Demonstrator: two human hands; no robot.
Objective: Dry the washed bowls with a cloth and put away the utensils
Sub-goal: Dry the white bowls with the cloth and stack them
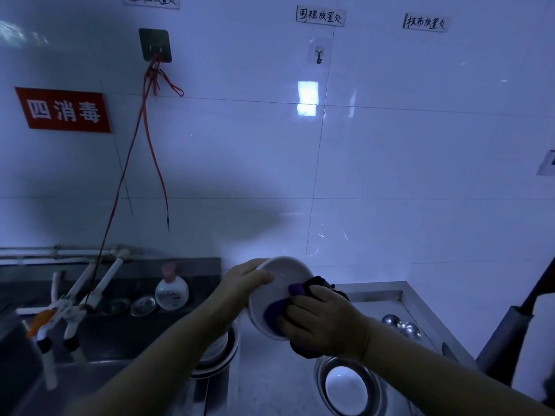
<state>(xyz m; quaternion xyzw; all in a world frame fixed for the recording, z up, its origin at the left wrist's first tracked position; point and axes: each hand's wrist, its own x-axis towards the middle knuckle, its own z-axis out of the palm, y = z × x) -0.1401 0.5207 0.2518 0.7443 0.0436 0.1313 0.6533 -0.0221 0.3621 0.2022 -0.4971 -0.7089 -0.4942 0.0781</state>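
Note:
My left hand [246, 279] grips the upper left rim of a white bowl [277, 285], tilted on edge above the counter. My right hand [321, 321] holds a purple and dark cloth [295, 291] and presses it into the bowl's inside at its lower right. A stack of white bowls [220, 352] sits below my left forearm, partly hidden by it. A steel bowl [345, 385] lies on the counter under my right wrist. Steel ladle heads [402, 325] lie to the right.
A dark sink [114, 340] with white taps [75, 298] is at left, with a soap bottle [171, 291] and a small steel lid [143, 305] on its ledge. Red strings hang from a wall hook [155, 45]. The steel counter [390, 291] ends at right.

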